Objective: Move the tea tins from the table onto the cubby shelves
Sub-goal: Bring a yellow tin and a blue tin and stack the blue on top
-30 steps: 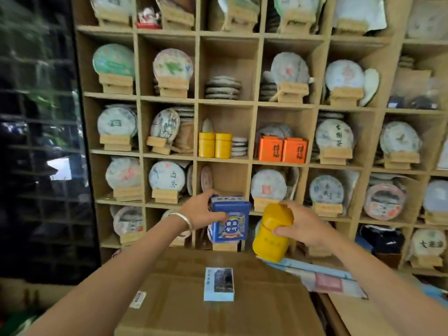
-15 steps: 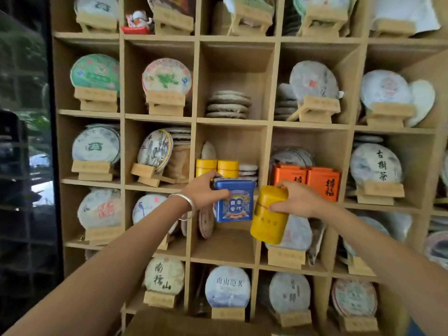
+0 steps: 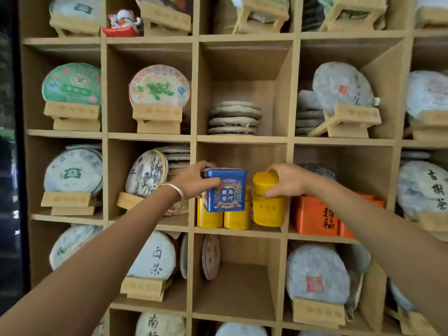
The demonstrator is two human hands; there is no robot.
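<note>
Both hands are up higher against the shelving now than half a second back, and the tabletop that showed a second ago is out of view entirely. Left hand (image 3: 194,181) brings the blue tin (image 3: 225,190) right to the mouth of the middle cubby (image 3: 240,231), thumb on its front face, fingers curled over the top rear edge, so that grip is pinched on the tin. It stands nearly upright, long axis vertical with a slight tilt, printed label facing out, hanging in front of two yellow canisters (image 3: 223,215) already standing on the cubby floor. Right hand (image 3: 286,181) holds the yellow canister (image 3: 268,200), fingers wrapped over the lid and thumb at the seam; that canister is straightened from its earlier lean and stands upright, lid on top, at the right side of the same cubby, its base at or just above the shelf, I cannot tell which. Orange boxes (image 3: 315,215) sit one cubby to the right.
</note>
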